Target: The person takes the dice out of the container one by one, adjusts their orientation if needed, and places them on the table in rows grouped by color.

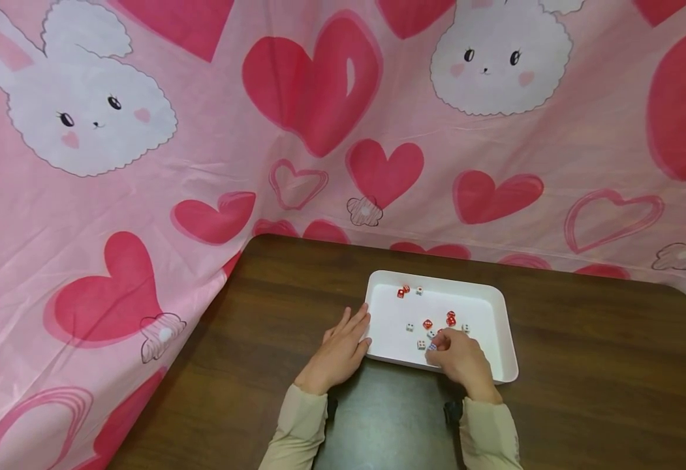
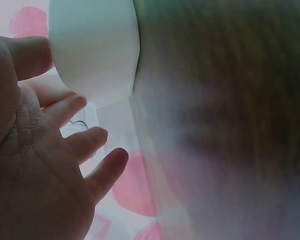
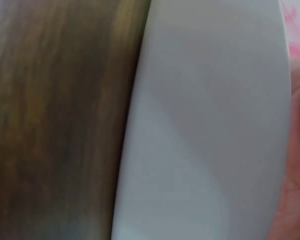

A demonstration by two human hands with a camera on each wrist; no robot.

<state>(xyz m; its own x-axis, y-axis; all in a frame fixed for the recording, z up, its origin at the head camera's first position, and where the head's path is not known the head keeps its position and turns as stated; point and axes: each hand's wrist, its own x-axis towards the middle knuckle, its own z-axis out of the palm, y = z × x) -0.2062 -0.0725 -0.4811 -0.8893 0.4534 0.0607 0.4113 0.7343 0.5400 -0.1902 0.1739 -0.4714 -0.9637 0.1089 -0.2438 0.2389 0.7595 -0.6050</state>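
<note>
Dice (image 1: pixel 427 324) lie scattered in the tray (image 1: pixel 498 301), which sits near the tabletop's (image 1: pixel 583 365) front edge. Right hand (image 1: pixel 460 358) reaches over the tray's near rim, fingers curled, apparently pinching one die. Left hand (image 1: pixel 343 349) rests flat, fingers straight, against the tray's left rim. A loose pinch could drop the die; a nudge might slide the tray.

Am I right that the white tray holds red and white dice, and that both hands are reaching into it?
Not quite. In the head view only the right hand is in the white tray at the dice; the left hand rests against its left rim.
</note>
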